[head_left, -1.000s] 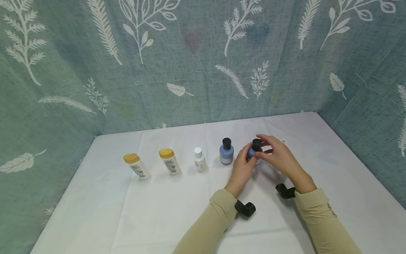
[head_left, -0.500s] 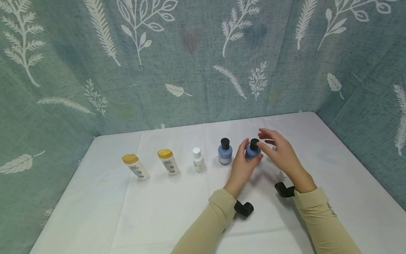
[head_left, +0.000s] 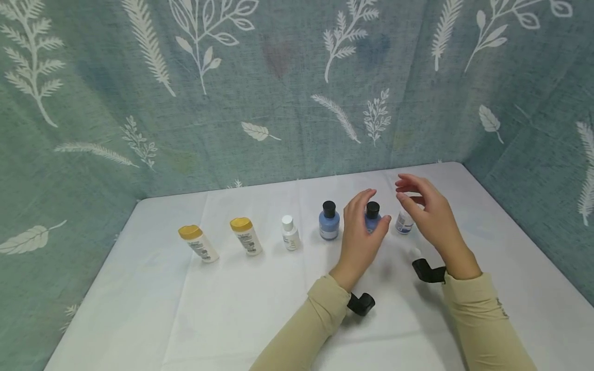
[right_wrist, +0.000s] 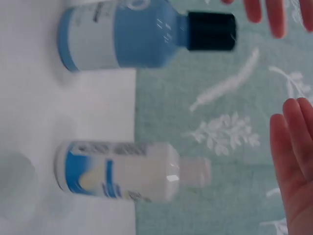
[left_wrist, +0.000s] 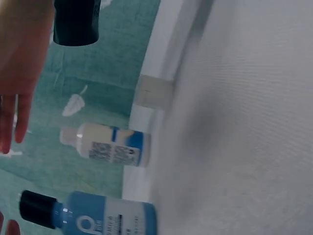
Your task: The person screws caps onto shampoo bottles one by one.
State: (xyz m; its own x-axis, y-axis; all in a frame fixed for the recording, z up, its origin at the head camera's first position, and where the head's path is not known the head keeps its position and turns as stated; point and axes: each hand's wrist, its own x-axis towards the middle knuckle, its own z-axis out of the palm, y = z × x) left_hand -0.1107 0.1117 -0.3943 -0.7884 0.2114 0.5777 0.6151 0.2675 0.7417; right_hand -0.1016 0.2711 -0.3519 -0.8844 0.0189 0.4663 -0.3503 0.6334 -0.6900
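Note:
My left hand (head_left: 362, 234) is beside the left of two blue-bodied, black-capped bottles on the right half of the table; the near one (head_left: 373, 222) is partly hidden behind it. Its fingers are spread and hold nothing. My right hand (head_left: 429, 219) hovers over a white bottle with a blue label (head_left: 405, 221), partly covering it, fingers bent loosely and gripping nothing. Both bottles stand upright. The right wrist view shows the blue bottle (right_wrist: 127, 34) and the white bottle (right_wrist: 122, 171) side by side, with the right hand's fingers (right_wrist: 293, 142) apart from them.
Leftward in the row stand another blue bottle (head_left: 329, 221), a small white bottle (head_left: 290, 234) and two white bottles with yellow caps, one nearer (head_left: 247, 237) and one farther left (head_left: 199, 245). A small white object (head_left: 414, 252) lies near the right wrist. A patterned cloth (head_left: 278, 103) hangs behind.
Both hands have come away from the blue bottle. The right hand has moved right to the white bottle, and the left hand's fingers have lifted and opened.

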